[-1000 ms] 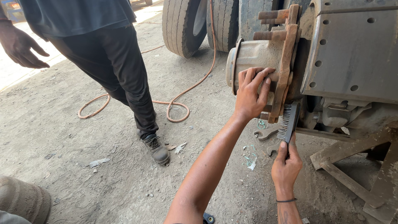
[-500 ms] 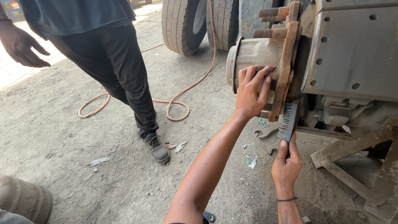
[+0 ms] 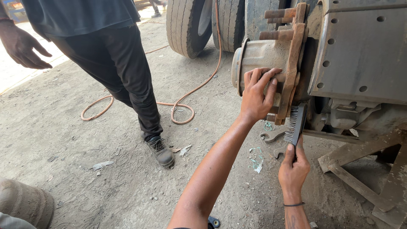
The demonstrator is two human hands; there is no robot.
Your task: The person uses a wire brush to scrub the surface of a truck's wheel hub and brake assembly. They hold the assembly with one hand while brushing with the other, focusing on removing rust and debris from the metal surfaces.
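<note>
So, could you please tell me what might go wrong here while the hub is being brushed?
The left hand rests flat on the rusty grey metal wheel hub, close to the black wire brush held by the right hand; a slip could scrape bare fingers. Rust thrown off may reach the eyes. The orange hose looped on the ground could trip the bystander's black boot.
</note>
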